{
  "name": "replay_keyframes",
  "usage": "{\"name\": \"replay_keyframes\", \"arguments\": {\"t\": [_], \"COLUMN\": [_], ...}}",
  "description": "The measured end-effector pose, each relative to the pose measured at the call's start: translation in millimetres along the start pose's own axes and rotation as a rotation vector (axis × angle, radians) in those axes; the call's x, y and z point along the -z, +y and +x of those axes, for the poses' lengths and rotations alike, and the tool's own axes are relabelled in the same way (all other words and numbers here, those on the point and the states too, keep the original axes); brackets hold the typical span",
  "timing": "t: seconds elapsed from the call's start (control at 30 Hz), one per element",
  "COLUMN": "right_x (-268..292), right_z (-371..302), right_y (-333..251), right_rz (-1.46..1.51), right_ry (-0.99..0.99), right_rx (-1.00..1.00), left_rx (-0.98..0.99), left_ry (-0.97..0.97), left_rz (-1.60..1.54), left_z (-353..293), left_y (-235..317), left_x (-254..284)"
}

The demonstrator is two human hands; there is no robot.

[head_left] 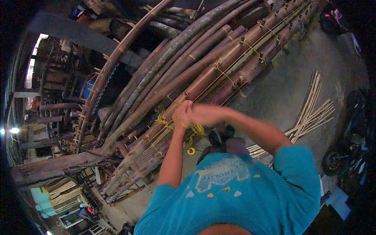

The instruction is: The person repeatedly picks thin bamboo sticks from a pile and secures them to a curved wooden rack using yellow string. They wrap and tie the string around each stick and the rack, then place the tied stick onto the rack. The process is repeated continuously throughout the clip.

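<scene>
My left hand is closed on a thin yellow cord above the long bundle of brown bamboo poles. Right up against it is my right hand, smeared by motion, so its fingers do not show clearly. Loose loops of the cord dangle below both hands. A small yellow ring-shaped coil appears beneath the loops. Farther along, yellow ties and short wooden pegs cross the bundle at intervals. Which poles the held cord passes around is hidden behind my hands.
More long poles are stacked beyond the bundle. A curved, pegged beam rises at left. Thin pale sticks lie fanned on the concrete floor at right. Motorbikes stand along the right edge.
</scene>
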State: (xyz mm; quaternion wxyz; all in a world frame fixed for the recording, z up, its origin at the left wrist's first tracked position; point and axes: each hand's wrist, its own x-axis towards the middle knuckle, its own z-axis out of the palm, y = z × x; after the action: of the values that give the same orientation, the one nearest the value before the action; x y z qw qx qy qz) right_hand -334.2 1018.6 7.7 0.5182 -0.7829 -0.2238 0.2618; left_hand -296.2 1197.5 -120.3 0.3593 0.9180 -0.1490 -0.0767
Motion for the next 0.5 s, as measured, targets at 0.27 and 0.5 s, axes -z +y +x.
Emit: {"name": "replay_keyframes", "arguments": {"t": [0.27,0.5], "right_x": [-89.7,-123.8], "right_z": [-41.3,-67.4], "right_y": [82.3,165.4], "right_rz": [-0.319,1.668], "right_ry": [0.513,1.510], "right_rx": [0.410,0.251], "left_rx": [-0.091,-0.195], "left_ry": [0.234,0.273], "left_rz": [-0.295,0.401], "left_z": [47.6,140.4], "left_y": [99.4,-55.3], "left_x": [47.3,18.8]}}
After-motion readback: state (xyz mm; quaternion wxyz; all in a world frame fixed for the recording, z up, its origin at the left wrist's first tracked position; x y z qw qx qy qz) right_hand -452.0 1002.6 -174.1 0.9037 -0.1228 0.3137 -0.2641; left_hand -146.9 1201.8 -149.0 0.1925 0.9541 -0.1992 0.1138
